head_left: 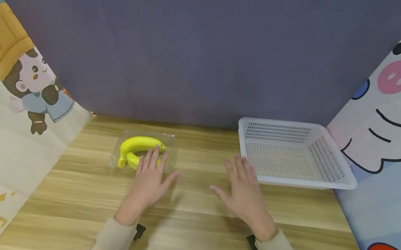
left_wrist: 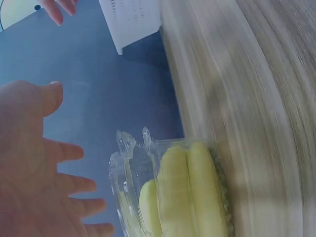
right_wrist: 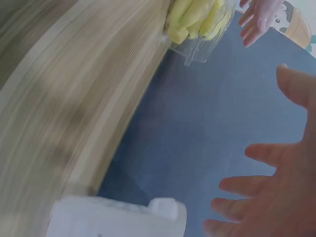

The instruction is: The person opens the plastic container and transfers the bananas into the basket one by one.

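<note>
Clearly, at far left on the wooden table (head_left: 189, 229), a clear plastic box (head_left: 126, 134) holds at least 2 yellow bananas (head_left: 140, 140). The left hand (head_left: 148, 182) hovers just over the box's near side, its fingers straight and spread apart. Next comes the right hand (head_left: 243, 190), raised (palm down, like the other 1), its fingers also apart, near the left side of a white perforated basket (head_left: 290, 181) standing furthest right.

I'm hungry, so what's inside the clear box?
Yellow bananas are inside the clear box. In the head view, the left hand hides part of them, and what lies under them cannot be seen.
</note>
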Motion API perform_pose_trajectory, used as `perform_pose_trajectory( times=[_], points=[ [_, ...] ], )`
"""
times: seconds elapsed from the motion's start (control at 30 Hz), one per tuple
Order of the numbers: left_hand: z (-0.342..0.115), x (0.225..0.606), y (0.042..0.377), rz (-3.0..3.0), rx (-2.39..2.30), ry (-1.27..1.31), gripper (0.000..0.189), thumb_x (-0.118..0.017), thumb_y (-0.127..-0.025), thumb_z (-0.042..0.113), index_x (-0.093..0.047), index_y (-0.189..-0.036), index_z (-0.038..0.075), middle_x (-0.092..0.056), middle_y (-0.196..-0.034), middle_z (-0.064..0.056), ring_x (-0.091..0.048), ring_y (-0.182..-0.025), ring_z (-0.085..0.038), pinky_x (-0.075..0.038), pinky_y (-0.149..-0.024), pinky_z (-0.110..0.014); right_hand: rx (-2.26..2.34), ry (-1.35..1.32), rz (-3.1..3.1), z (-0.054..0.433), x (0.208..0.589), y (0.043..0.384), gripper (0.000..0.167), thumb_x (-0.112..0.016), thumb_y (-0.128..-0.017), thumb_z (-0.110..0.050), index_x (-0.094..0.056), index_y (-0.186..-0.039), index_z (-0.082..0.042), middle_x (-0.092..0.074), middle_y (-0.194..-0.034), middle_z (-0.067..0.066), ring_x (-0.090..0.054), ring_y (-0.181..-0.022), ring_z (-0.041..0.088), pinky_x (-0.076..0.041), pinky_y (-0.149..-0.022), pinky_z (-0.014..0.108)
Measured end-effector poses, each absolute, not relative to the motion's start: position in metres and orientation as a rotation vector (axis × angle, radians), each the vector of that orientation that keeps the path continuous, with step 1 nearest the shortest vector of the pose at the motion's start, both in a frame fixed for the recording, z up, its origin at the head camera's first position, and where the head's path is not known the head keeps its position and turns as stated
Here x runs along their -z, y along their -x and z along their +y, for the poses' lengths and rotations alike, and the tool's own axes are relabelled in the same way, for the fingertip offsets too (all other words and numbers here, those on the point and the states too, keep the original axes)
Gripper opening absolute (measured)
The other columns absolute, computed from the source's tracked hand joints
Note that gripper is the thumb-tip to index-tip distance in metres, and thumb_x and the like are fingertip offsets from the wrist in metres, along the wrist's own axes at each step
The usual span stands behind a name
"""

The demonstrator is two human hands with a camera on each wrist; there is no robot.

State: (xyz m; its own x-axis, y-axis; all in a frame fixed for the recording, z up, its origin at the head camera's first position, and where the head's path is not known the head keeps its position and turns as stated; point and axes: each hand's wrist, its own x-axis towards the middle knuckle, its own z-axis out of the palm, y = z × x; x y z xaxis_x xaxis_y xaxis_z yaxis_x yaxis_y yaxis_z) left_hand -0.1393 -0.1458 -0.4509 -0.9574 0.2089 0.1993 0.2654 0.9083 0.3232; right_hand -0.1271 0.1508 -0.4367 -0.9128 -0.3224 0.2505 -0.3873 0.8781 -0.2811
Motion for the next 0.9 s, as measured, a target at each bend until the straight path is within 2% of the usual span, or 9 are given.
perform_pose_trajectory(
  times=[0.27, 0.4, 0.53, 0.9],
  points=[
    [-0.152, 0.446, 0.147, -2.815, 0.645, 0.417, 0.068, -0.047, -0.105, 0.046, -0.036, -0.156, 0.002, -0.024, -0.162, -0.028, -0.024, -0.148, -0.048, -0.018, -0.120, -0.065, -0.683, -0.585, -2.785, 0.135, 0.433, 0.139, 0.086, -0.060, -0.094, -0.061, -0.035, -0.157, -0.007, -0.029, -0.161, 0.027, -0.025, -0.149, 0.044, -0.022, -0.120, 0.062],
    [-0.158, 0.446, 0.148, -2.768, 0.704, 0.395, 0.062, -0.051, -0.105, 0.040, -0.042, -0.151, -0.001, -0.031, -0.159, -0.027, -0.030, -0.145, -0.048, -0.022, -0.118, -0.065, -0.758, -0.592, -2.785, 0.126, 0.433, 0.141, 0.084, -0.060, -0.094, -0.060, -0.036, -0.157, -0.009, -0.032, -0.160, 0.026, -0.029, -0.148, 0.044, -0.025, -0.118, 0.065],
    [-0.163, 0.444, 0.148, -2.725, 0.730, 0.377, 0.058, -0.050, -0.106, 0.038, -0.045, -0.149, -0.002, -0.037, -0.155, -0.027, -0.034, -0.142, -0.047, -0.026, -0.117, -0.065, -0.857, -0.585, -2.793, 0.120, 0.433, 0.144, 0.082, -0.061, -0.094, -0.058, -0.037, -0.157, -0.011, -0.035, -0.159, 0.022, -0.033, -0.147, 0.042, -0.028, -0.117, 0.064],
    [-0.171, 0.441, 0.150, -2.739, 0.725, 0.350, 0.061, -0.048, -0.106, 0.040, -0.044, -0.149, -0.003, -0.038, -0.154, -0.029, -0.034, -0.142, -0.048, -0.024, -0.118, -0.064, -1.044, -0.529, -2.800, 0.106, 0.435, 0.156, 0.077, -0.062, -0.096, -0.055, -0.040, -0.155, -0.010, -0.037, -0.160, 0.018, -0.034, -0.147, 0.036, -0.030, -0.118, 0.059]
  ],
)
